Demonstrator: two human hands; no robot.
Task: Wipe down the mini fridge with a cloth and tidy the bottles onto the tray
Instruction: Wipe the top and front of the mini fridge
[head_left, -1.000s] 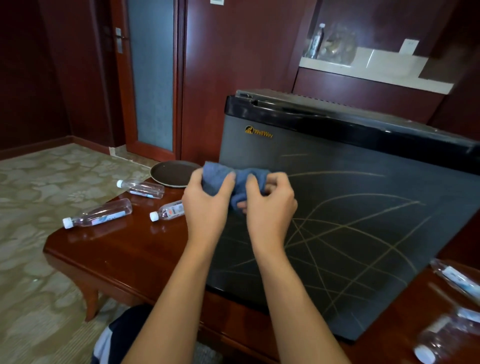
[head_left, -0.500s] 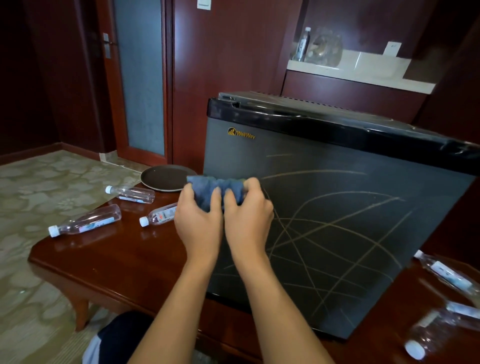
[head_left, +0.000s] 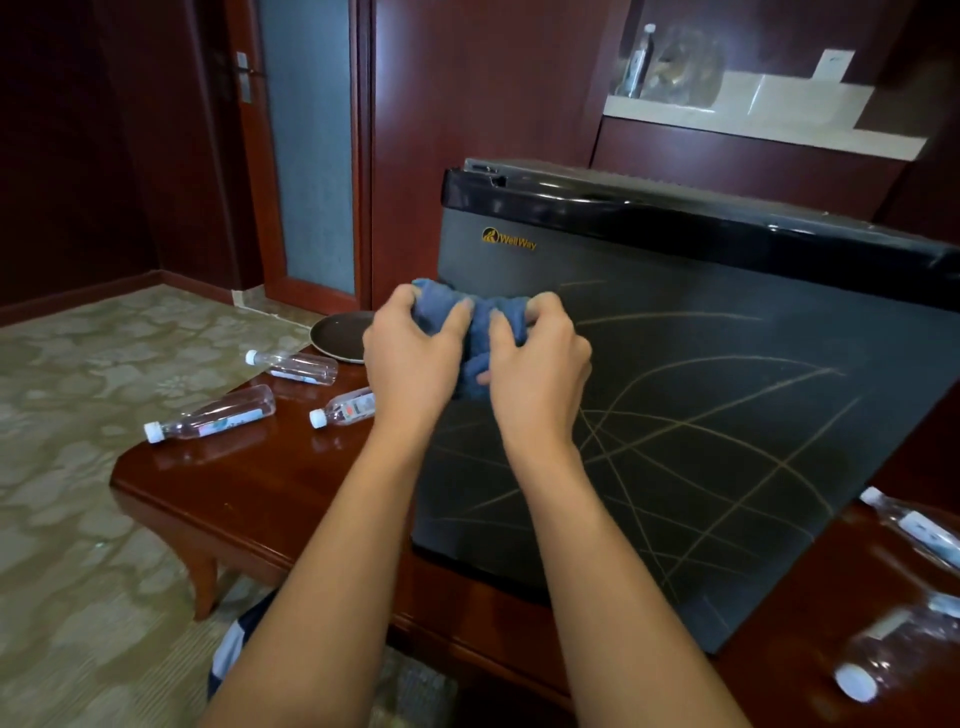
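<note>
A dark grey mini fridge (head_left: 727, 415) with pale scribbled lines on its door stands on the wooden table (head_left: 249, 483). My left hand (head_left: 410, 358) and my right hand (head_left: 535, 374) both grip a bunched blue cloth (head_left: 480, 322) in front of the door's upper left part. Three clear bottles lie on the table to the left: one (head_left: 291, 365), a second (head_left: 210, 418) and a third (head_left: 345, 408). A dark round tray (head_left: 340, 335) sits behind them. To the right lie two more bottles, one (head_left: 914, 525) and another (head_left: 893, 654).
The table's left edge drops to a patterned carpet (head_left: 78, 467). A door (head_left: 306, 145) and dark wood panels stand behind. A pale counter (head_left: 769, 111) at the back right carries a bottle and a glass jar.
Both hands kept kneading the cloth, squeezing together and then spreading a little apart. The view shifted slightly, and the hands now sit a bit higher against the fridge door.
</note>
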